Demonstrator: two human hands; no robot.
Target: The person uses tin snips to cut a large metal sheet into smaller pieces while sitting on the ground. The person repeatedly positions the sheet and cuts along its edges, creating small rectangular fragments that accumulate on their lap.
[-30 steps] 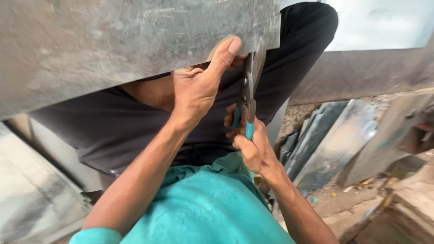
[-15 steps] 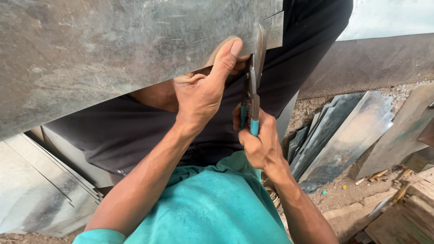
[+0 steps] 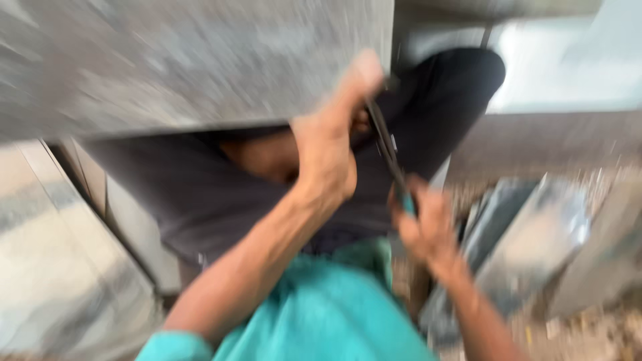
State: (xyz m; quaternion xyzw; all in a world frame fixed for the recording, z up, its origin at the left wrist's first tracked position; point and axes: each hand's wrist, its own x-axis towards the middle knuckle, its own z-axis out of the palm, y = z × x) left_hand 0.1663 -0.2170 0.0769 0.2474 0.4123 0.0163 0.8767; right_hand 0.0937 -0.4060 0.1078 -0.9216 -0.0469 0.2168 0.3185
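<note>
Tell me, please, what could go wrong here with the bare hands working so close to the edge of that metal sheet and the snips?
The left hand grips the lower edge of the grey metal sheet with its thumb right beside the snips, so a slip could nick it. The sheet's edge may cut bare skin. The right hand holds the snips low on the handles above the person's lap; if they slip off the sheet, they could swing down toward the dark trousers.

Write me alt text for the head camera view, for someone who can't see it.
Blurred view down at a person's two hands: the left hand grips the lower edge of a large grey metal sheet, while the right hand holds dark metal snips with teal handles at that edge. More grey metal sheets lean at right.
</note>
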